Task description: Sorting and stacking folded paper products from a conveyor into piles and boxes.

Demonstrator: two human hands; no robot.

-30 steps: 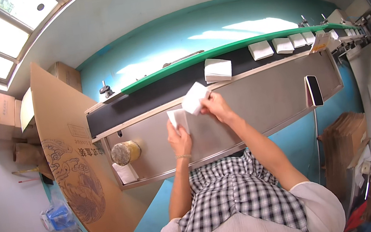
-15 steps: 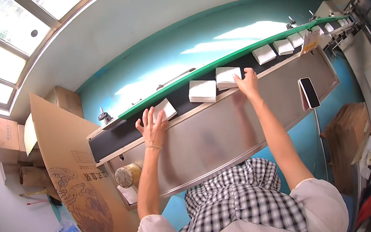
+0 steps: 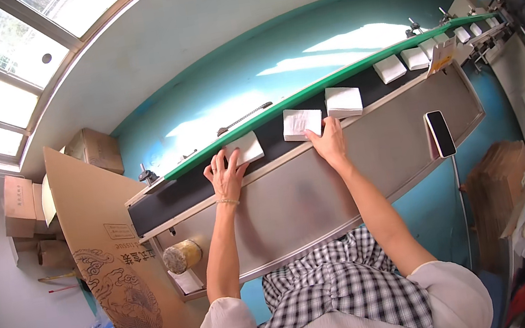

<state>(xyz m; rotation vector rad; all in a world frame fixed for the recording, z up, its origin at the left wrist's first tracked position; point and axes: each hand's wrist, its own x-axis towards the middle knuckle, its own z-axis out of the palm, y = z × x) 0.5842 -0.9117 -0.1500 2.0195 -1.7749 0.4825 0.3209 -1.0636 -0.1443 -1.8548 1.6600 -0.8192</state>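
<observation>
A row of white stacks of folded paper, like tissues, lies on a narrow black conveyor belt [image 3: 167, 209] with a green rail [image 3: 207, 156] behind it. My left hand [image 3: 225, 178], a band at its wrist, has its fingers spread over the left end of the nearest stack [image 3: 248, 148]. At the near right corner of the middle stack [image 3: 302, 123], my right hand [image 3: 330, 142] touches with thumb and fingers apart. Just to the right sits another stack [image 3: 343, 101], not held. Smaller-looking stacks [image 3: 390, 68] continue along the belt to the far right.
A metal ledge [image 3: 294, 193] runs between me and the belt. On it stand a round yellowish block [image 3: 182, 256] at the left and a phone [image 3: 439, 133] at the right. A large cardboard sheet [image 3: 91, 223] leans left; flattened cartons [image 3: 500, 196] are stacked right.
The paper stacks have shifted right along the belt. My left hand has moved right with its stack. My right hand has gone left, from the farther stack's edge to the middle stack's corner.
</observation>
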